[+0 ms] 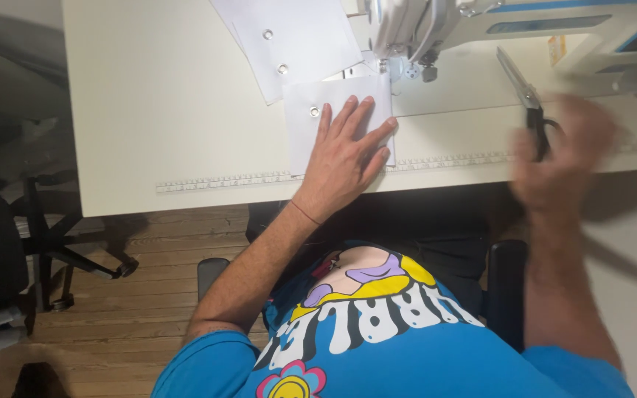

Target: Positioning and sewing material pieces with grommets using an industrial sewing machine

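Observation:
My left hand (346, 156) lies flat, fingers spread, on a white fabric piece (305, 131) with a metal eyelet, at the front edge of the pale table (156, 103). My right hand (558, 158), blurred by motion, grips a pair of black-handled scissors (525, 96) whose blades point up and away toward the sewing machine (481, 29). More white fabric pieces with eyelets (296, 37) lie behind the one under my left hand, reaching toward the machine's needle area.
A measuring tape strip (223, 180) runs along the table's front edge. A dark office chair (53, 228) stands at the left on the wooden floor. I sit in a chair with black armrests (506, 287), wearing a blue printed shirt.

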